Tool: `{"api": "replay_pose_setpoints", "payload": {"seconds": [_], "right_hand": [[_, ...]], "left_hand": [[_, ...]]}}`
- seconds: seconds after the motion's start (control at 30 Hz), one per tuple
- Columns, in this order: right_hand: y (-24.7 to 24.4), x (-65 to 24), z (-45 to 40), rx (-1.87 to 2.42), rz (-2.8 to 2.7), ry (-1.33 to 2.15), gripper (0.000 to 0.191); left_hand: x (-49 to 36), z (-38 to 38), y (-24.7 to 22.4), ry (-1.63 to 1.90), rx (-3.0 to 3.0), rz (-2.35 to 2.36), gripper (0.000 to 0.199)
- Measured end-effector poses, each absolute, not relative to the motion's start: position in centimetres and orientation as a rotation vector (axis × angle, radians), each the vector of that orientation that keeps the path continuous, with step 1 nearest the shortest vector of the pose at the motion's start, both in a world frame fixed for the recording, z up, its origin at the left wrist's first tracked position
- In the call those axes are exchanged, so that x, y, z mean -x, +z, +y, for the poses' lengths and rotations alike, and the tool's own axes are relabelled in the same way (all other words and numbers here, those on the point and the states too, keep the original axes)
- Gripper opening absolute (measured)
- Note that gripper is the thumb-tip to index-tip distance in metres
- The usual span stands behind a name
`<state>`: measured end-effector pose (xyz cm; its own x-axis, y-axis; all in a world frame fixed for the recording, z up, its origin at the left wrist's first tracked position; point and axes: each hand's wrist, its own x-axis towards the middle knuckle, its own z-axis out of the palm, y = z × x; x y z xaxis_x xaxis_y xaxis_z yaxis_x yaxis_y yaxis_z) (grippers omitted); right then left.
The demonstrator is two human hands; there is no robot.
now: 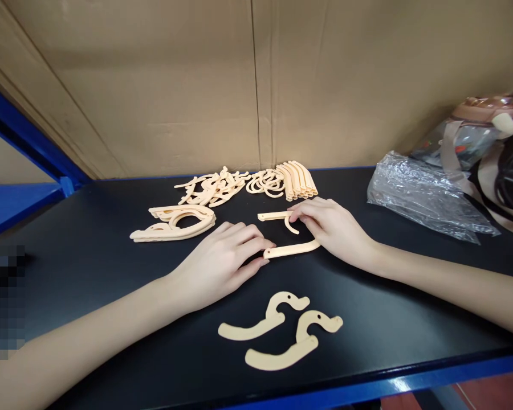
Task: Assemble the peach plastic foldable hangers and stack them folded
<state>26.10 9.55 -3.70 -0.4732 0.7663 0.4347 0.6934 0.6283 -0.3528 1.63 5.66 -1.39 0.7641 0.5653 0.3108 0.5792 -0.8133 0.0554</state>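
Right now the hands are apart around the frame's centre. The left hand has its fingertips at the left end of the lower bar; how firmly, I cannot tell. Just right, the upper bar and a hook run into the closed fingers of the right hand, which also meets the lower bar's far end. With several parts in one grip, the hook could slip or twist if the fingers loosen; a left forearm swung down could knock the two curved pieces at lower centre.

Around, left to right: stacked hangers beside the left hand, a tangled heap behind, rings, then a tube stack just beyond the right hand, partly in its way. A plastic bag and a bottle crowd the table at upper right.
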Motion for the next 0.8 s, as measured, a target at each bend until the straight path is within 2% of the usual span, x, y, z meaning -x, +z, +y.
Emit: {"api": "replay_pose_setpoints", "payload": {"seconds": [0.57, 0.8], "right_hand": [[-3.83, -26.26, 9.78, 1.154, -2.178, 0.318, 0.017], [-3.97, -26.42, 10.0, 1.178, -2.172, 0.332, 0.019]], "left_hand": [[-1.79, 5.48, -1.36, -0.506, 2.966, -1.025, 0.014], [-1.79, 5.58, -1.31, -0.545, 3.071, -1.174, 0.016]]}}
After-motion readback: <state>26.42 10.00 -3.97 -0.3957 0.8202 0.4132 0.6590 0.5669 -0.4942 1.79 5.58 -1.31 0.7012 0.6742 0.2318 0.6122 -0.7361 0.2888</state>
